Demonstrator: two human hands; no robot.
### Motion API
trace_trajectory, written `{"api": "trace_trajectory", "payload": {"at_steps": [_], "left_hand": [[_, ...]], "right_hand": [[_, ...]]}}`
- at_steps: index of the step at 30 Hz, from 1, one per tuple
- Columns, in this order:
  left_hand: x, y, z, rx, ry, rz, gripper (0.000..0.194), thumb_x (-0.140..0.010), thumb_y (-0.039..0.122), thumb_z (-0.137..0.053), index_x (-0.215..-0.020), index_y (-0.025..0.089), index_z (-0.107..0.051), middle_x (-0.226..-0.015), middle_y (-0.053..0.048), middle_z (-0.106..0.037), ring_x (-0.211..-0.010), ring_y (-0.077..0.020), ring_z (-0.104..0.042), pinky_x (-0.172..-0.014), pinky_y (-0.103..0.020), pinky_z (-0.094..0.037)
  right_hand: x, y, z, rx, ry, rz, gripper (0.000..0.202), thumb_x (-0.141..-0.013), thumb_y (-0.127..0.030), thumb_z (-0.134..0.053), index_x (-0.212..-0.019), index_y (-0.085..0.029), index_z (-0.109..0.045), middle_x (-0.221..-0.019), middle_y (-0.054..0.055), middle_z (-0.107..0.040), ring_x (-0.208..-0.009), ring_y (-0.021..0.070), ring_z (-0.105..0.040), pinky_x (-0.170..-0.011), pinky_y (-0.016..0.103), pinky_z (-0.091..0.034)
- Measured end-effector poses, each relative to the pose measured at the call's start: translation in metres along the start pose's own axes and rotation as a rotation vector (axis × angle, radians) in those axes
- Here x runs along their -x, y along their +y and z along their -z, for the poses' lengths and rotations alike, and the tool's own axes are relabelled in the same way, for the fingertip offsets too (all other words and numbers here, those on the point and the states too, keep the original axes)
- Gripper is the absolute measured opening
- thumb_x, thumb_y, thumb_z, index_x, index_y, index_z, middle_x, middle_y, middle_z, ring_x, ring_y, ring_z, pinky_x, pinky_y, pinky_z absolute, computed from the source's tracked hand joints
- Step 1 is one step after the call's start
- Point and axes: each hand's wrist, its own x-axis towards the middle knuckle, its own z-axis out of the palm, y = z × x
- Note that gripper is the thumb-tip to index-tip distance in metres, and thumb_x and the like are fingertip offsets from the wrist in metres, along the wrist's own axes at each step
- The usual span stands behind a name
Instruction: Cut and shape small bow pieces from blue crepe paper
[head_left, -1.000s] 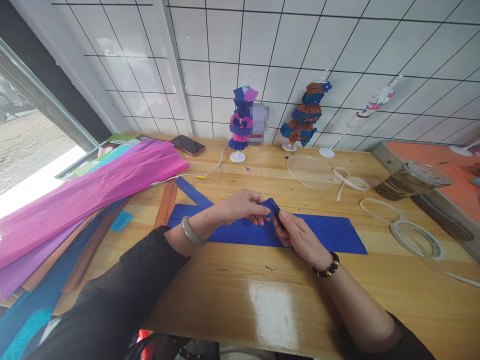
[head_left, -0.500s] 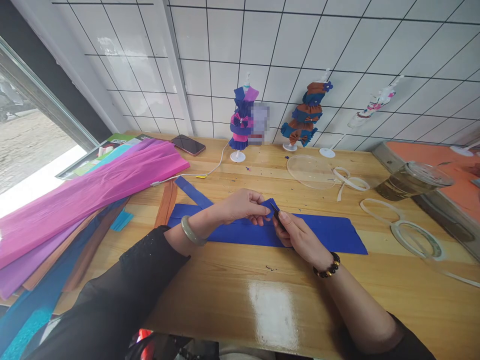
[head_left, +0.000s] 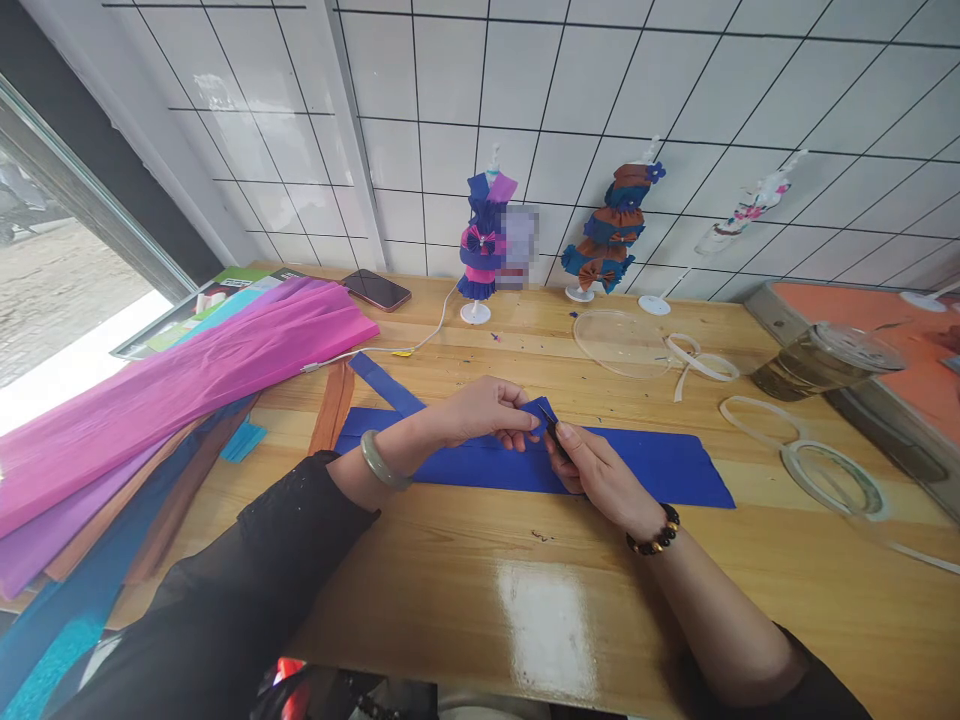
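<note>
My left hand (head_left: pixel 495 415) pinches a small folded piece of blue crepe paper (head_left: pixel 538 405) between thumb and fingers. Closed around small black scissors (head_left: pixel 553 428), my right hand (head_left: pixel 585 458) is close beside it; the thin blades lie against the blue piece, and most of the handle is hidden in the palm. Beneath both hands a long blue crepe paper strip (head_left: pixel 660 468) stretches across the wooden table. A narrower blue strip (head_left: pixel 386 385) sticks out at an angle behind my left wrist.
Pink crepe paper (head_left: pixel 225 350) and other coloured sheets are heaped at left. A phone (head_left: pixel 377 290), a blue-pink paper dress on a stand (head_left: pixel 484 240) and a brown-teal one (head_left: pixel 606 235) stand along the tiled wall. At right are a lidded cup (head_left: pixel 825 365) and tape rolls (head_left: pixel 834 480).
The scissor blades and the small blue piece have shifted very slightly between my fingers. Both hands keep nearly the same place, and the rest is unchanged.
</note>
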Motion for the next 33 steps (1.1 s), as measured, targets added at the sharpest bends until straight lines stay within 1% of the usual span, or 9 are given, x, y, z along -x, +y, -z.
{"api": "trace_trajectory", "payload": {"at_steps": [4,10,15,21,27,33], "left_hand": [[-0.0001,0.0000,-0.0004,-0.007,-0.006,-0.001,0.019,-0.073,0.030,-0.063,-0.074,0.012,-0.058,-0.062,-0.002,-0.062,-0.059,-0.0098,-0.060,-0.057,-0.022,-0.047],[0.0001,-0.0021,-0.0003,0.040,-0.002,0.004,0.028,-0.074,0.039,-0.062,-0.077,0.012,-0.058,-0.066,-0.004,-0.064,-0.062,-0.0112,-0.062,-0.059,-0.023,-0.048],[-0.0013,-0.0056,-0.0008,0.011,0.023,0.009,0.027,-0.074,0.037,-0.062,-0.076,0.011,-0.060,-0.067,-0.005,-0.064,-0.061,-0.0110,-0.061,-0.058,-0.023,-0.048],[-0.0024,-0.0062,-0.0027,-0.014,0.024,0.023,0.027,-0.074,0.037,-0.061,-0.076,0.010,-0.062,-0.066,-0.005,-0.064,-0.060,-0.0108,-0.061,-0.057,-0.022,-0.048],[-0.0015,-0.0055,-0.0024,-0.006,0.015,0.020,0.026,-0.074,0.036,-0.061,-0.076,0.010,-0.063,-0.065,-0.005,-0.064,-0.060,-0.0108,-0.061,-0.057,-0.021,-0.047],[-0.0014,-0.0041,-0.0034,0.027,0.019,0.038,0.025,-0.073,0.035,-0.063,-0.074,0.010,-0.062,-0.065,-0.005,-0.065,-0.059,-0.0107,-0.061,-0.056,-0.021,-0.047]], "right_hand": [[0.0000,-0.0007,-0.0004,-0.008,0.003,-0.004,0.043,-0.085,-0.059,-0.035,-0.076,-0.018,-0.044,-0.055,-0.007,-0.027,-0.045,0.0067,-0.023,-0.040,0.021,-0.019],[-0.0016,0.0011,-0.0010,-0.012,0.015,0.013,0.042,-0.085,-0.059,-0.035,-0.073,-0.019,-0.043,-0.054,-0.007,-0.027,-0.045,0.0069,-0.023,-0.040,0.021,-0.020],[-0.0022,0.0026,-0.0030,-0.025,0.006,0.006,0.041,-0.088,-0.055,-0.032,-0.073,-0.018,-0.043,-0.055,-0.007,-0.025,-0.046,0.0066,-0.021,-0.040,0.021,-0.018],[-0.0022,0.0029,-0.0037,-0.023,0.006,0.011,0.041,-0.088,-0.055,-0.032,-0.075,-0.018,-0.044,-0.056,-0.007,-0.025,-0.046,0.0070,-0.021,-0.041,0.022,-0.018],[-0.0018,0.0021,-0.0029,-0.022,0.004,0.001,0.043,-0.086,-0.058,-0.033,-0.074,-0.019,-0.043,-0.056,-0.007,-0.024,-0.046,0.0071,-0.020,-0.040,0.022,-0.018],[-0.0013,0.0021,-0.0021,-0.003,0.004,0.011,0.042,-0.087,-0.057,-0.032,-0.074,-0.018,-0.043,-0.056,-0.007,-0.026,-0.046,0.0071,-0.021,-0.040,0.022,-0.019]]}}
